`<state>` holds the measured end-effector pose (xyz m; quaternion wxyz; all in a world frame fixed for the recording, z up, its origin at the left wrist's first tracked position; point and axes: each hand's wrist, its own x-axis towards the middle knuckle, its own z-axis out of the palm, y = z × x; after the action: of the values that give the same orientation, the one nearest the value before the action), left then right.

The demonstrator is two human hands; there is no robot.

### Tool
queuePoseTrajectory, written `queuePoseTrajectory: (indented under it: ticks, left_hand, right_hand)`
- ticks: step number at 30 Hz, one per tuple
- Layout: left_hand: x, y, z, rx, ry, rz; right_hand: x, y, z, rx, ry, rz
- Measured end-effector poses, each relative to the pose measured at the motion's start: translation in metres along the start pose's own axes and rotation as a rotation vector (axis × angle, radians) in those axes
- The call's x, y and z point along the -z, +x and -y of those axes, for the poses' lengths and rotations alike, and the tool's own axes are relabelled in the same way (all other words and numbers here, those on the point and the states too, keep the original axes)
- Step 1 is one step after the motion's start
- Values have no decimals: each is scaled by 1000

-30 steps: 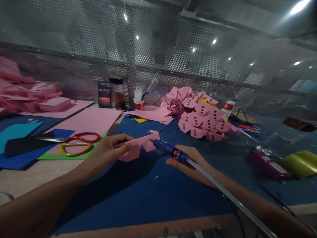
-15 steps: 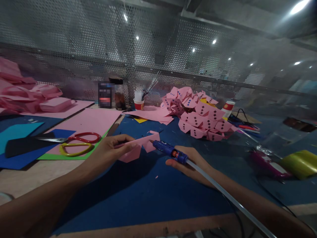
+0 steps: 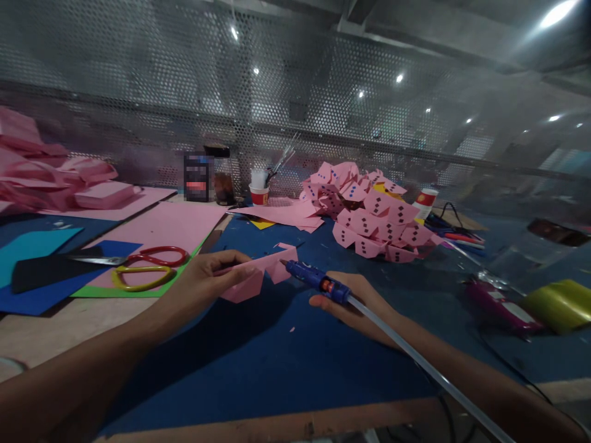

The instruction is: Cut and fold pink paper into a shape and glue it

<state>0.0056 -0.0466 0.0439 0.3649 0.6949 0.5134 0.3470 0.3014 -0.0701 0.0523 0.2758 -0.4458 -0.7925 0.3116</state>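
Between the thumb and fingers of my left hand [image 3: 215, 275] is a folded pink paper piece [image 3: 247, 286], raised over the blue mat [image 3: 277, 369]. Its far end bends into angled flaps. My right hand [image 3: 353, 301] is wrapped round a blue hot glue gun [image 3: 318, 281], with a long clear glue stick [image 3: 415, 363] running out of its back. The gun's nozzle meets the right-hand flap of the paper, or sits just beside it; I cannot tell which. The grip and trigger are hidden by the gun and hand.
Scissors [image 3: 152, 266] with red and yellow handles lie on coloured sheets at left. Pink dotted paper pieces [image 3: 369, 212] are heaped at the back right. A paper cup [image 3: 259, 194] stands behind. A magenta tool [image 3: 501, 304] and yellow roll [image 3: 561, 306] lie at right; a perforated metal screen [image 3: 295, 92] rises behind.
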Motion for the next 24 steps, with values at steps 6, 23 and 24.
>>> queuePoseTrajectory:
  ticks: [6,23,24]
  left_hand:
    - [0,0,0,17,-37,0]
    - [1,4,1,129,-281,12]
    - [1,5,1,132,-284,7]
  right_hand:
    - [1,0,1,-29,57,2]
    - [-7,0,-30,-231,271,9]
    - [-7,0,-31,-231,264,7]
